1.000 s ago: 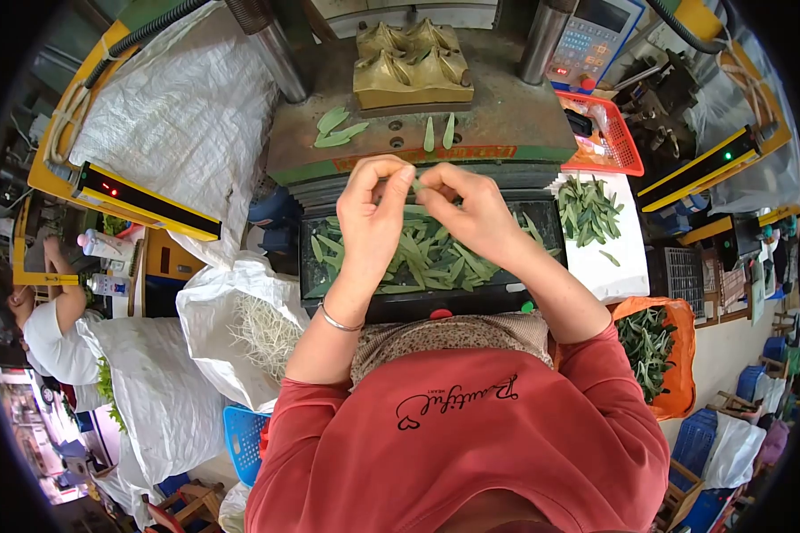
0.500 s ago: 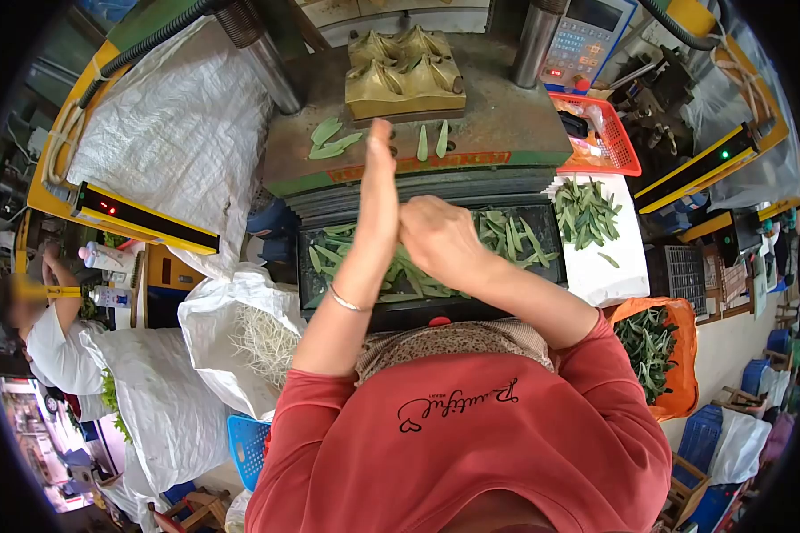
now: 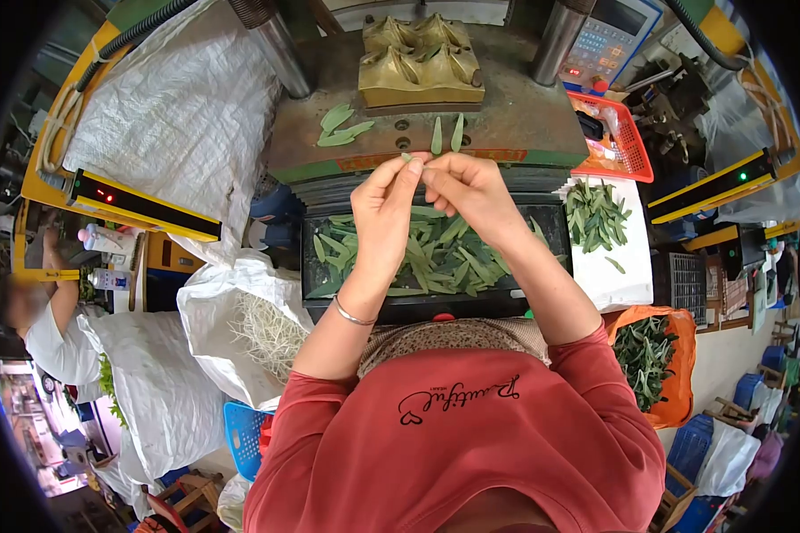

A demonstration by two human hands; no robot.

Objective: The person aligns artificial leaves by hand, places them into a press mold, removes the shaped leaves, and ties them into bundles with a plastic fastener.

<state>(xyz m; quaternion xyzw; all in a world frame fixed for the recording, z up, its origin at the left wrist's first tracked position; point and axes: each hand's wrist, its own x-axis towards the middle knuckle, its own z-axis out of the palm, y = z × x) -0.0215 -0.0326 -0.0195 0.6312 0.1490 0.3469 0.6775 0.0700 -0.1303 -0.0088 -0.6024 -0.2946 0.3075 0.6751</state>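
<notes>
My left hand is raised at the front edge of the press bed, thumb and fingers pinching a green leaf whose tip shows above the fingertips. Close beside it, my right hand has its fingers curled and pinched; whatever they hold is too small to make out. Beneath both hands, a dark tray holds many loose green leaves. Two slim leaves stand apart at the bed's front, and a small group of leaves lies to the left.
A brass mould with ridged peaks sits on the metal bed. Yellow sensor bars flank both sides. At right are a red basket, leaves on a white surface and an orange bag. A white sack stands left.
My hands were pressed together, left palm flat and right hand closed against it. Now both are at the bed edge with fingers pinched, a leaf showing in the left. The view shifted slightly.
</notes>
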